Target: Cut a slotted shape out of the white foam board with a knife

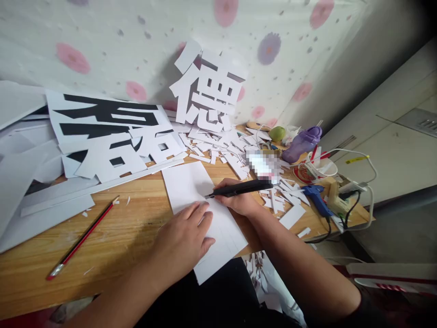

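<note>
A white foam board sheet [186, 175] lies slantwise on the wooden table, its near end jutting past the edge. My left hand [187, 232] rests flat on it, fingers stretched out and holding nothing. Faint lines show on the sheet right of that hand. In my right hand [235, 198] is a black utility knife [246, 187], gripped like a pen. Its thin tip points left and meets the sheet just beyond my left fingertips. A red and black pencil [85, 237] lies on the table to the left.
A large cut-out white character [208, 89] leans on the flowered wall covering. More cut-out characters [112, 150] lie back left. White scraps [232, 148] litter the back and right, near a phone [264, 165], a blue glue gun [317, 200], a paper bowl [316, 171] and cables.
</note>
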A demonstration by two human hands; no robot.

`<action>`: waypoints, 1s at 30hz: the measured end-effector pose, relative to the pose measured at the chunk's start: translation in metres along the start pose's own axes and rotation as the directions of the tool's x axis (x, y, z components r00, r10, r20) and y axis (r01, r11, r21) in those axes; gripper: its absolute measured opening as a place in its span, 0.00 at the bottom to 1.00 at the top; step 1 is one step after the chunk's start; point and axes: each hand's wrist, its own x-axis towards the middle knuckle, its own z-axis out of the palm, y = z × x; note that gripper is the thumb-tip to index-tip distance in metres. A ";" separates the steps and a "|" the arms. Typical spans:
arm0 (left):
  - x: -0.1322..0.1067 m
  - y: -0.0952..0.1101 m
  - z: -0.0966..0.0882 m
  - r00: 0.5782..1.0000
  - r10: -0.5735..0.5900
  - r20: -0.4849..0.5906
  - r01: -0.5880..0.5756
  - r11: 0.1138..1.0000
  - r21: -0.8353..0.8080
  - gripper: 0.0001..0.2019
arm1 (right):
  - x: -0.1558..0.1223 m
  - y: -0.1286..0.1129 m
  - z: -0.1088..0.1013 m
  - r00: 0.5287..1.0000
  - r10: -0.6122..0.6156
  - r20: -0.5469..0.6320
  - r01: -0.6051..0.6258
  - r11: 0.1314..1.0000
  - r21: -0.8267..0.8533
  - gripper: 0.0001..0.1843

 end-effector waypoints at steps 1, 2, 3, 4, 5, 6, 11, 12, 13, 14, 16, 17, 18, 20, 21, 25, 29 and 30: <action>0.000 0.000 0.001 1.000 -0.003 -0.002 0.003 1.000 0.011 0.24 | 0.000 0.000 0.000 1.000 0.002 -0.002 -0.002 1.000 -0.001 0.07; 0.000 0.001 0.001 1.000 -0.009 -0.004 0.009 1.000 0.020 0.24 | 0.000 0.000 -0.001 1.000 0.008 0.000 -0.008 1.000 -0.003 0.07; 0.000 0.001 0.002 1.000 -0.015 -0.006 0.015 1.000 0.027 0.24 | 0.000 -0.001 -0.001 1.000 0.016 0.005 -0.016 1.000 -0.003 0.07; 0.000 0.001 0.002 1.000 -0.017 -0.009 0.017 0.999 0.032 0.24 | -0.001 -0.001 -0.002 1.000 0.025 0.011 -0.024 1.000 -0.002 0.07; -0.001 0.001 0.003 1.000 -0.015 -0.012 0.015 0.999 0.035 0.24 | -0.001 -0.001 -0.002 0.999 0.032 0.015 -0.032 0.999 -0.001 0.07; -0.001 0.001 0.004 1.000 -0.012 -0.015 0.013 0.999 0.039 0.24 | -0.001 -0.001 -0.002 0.999 0.037 0.017 -0.037 0.999 0.001 0.06; 0.000 0.000 0.006 0.999 0.004 -0.041 -0.002 0.998 0.061 0.24 | -0.001 -0.003 -0.002 0.997 0.083 0.001 -0.083 0.996 -0.010 0.05; 0.000 -0.001 0.007 0.999 0.008 -0.050 -0.005 0.998 0.064 0.24 | -0.001 -0.003 -0.002 0.996 0.092 -0.007 -0.092 0.996 -0.014 0.04; 0.000 -0.001 0.007 0.998 0.011 -0.059 -0.008 0.998 0.065 0.24 | -0.001 -0.004 -0.003 0.995 0.096 -0.014 -0.096 0.995 -0.018 0.04; -0.001 -0.001 0.008 0.998 0.014 -0.067 -0.009 0.998 0.067 0.24 | -0.001 -0.004 -0.003 0.995 0.096 -0.023 -0.096 0.995 -0.019 0.04; -0.001 -0.001 0.009 0.997 0.019 -0.076 -0.014 0.998 0.069 0.23 | -0.001 -0.004 -0.004 0.996 0.087 -0.035 -0.088 0.996 -0.014 0.04; -0.001 -0.001 0.009 0.997 0.022 -0.075 -0.017 0.998 0.067 0.23 | -0.001 -0.004 -0.004 0.996 0.081 -0.038 -0.081 0.997 -0.008 0.04; -0.002 -0.001 0.009 0.997 0.022 -0.073 -0.017 0.998 0.064 0.23 | -0.001 -0.003 -0.004 0.996 0.075 -0.039 -0.076 0.997 -0.001 0.04; -0.002 0.000 0.008 0.998 0.016 -0.059 -0.012 0.999 0.053 0.23 | -0.002 -0.003 -0.003 0.996 0.076 -0.038 -0.076 0.997 0.010 0.04; -0.002 0.000 0.008 0.999 0.012 -0.050 -0.009 0.999 0.045 0.23 | -0.002 -0.003 -0.002 0.996 0.082 -0.039 -0.082 0.997 0.009 0.04; 0.000 0.000 0.004 1.000 0.002 -0.015 -0.001 1.000 0.020 0.22 | -0.005 -0.003 0.002 0.996 0.058 -0.072 -0.059 0.998 -0.015 0.06; 0.002 0.001 0.001 1.000 -0.006 0.019 0.006 1.000 0.017 0.21 | -0.007 -0.006 0.004 0.996 0.014 -0.087 -0.017 1.000 -0.024 0.10; 0.002 0.001 0.000 1.000 -0.008 0.025 0.008 1.000 0.020 0.21 | -0.008 -0.007 0.004 0.996 0.007 -0.093 -0.009 1.000 -0.022 0.09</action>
